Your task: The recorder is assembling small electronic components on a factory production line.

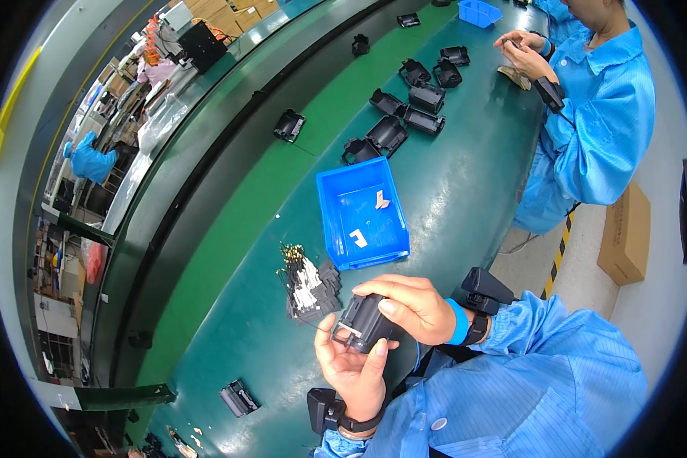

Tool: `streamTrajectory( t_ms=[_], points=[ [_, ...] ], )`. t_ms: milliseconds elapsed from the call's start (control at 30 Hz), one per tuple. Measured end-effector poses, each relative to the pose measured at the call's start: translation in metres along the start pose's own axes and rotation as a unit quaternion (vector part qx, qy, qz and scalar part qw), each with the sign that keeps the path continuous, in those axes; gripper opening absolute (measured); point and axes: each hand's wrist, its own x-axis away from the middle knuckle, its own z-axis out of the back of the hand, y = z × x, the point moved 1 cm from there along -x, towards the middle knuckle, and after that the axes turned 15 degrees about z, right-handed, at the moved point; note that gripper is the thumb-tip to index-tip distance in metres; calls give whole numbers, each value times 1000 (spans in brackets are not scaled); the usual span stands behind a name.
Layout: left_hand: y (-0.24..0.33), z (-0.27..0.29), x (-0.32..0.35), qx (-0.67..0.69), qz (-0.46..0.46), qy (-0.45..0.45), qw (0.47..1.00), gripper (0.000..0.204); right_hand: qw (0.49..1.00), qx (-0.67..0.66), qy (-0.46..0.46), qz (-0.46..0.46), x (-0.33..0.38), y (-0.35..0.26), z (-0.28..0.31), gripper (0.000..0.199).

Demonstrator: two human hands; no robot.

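Between my hands is a black plastic housing (pixel 372 322), held above the near edge of the green table. My right hand (pixel 416 307) lies over its top and far side, thumb pressed on the upper face. From below, my left hand (pixel 356 375) grips the end with fingers and thumb, beside a small whitish strip and a thin dark wire. Just beyond, a bundle of black wire leads with white labels and gold-coloured tips (pixel 305 281) rests on the table. Behind it stands a blue plastic bin (pixel 370 258) with a few small pale pieces inside.
Several black housings (pixel 387 135) lie grouped past the bin. Another housing (pixel 239 398) sits at the near left. A green conveyor belt (pixel 229 221) runs along the left, carrying a housing (pixel 288 126). At the far right a co-worker in blue (pixel 595 114) handles something small.
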Motion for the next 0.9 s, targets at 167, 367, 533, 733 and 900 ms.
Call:
streamTrajectory(
  t_ms=[167, 367, 533, 733, 900],
  points=[
    [-6, 2, -5, 65, 15, -8, 998, 52, 1000, 7, -6, -20, 4, -1, -3, 34],
    [-6, -3, -7, 47, -7, 19, 999, 47, 1000, -13, -2, -22, 2, -2, -4, 37],
    [0, -8, -10, 57, 21, 6, 998, 42, 999, 2, 47, 21, 1, 5, -3, 29],
    [-14, -6, -17, 33, 43, -25, 998, 34, 996, 52, 38, 63, 1, 4, 10, 36],
    [-7, -18, -9, 35, 60, 67, 995, 36, 975, 52, -18, 217, 5, 4, 9, 42]
  ],
)
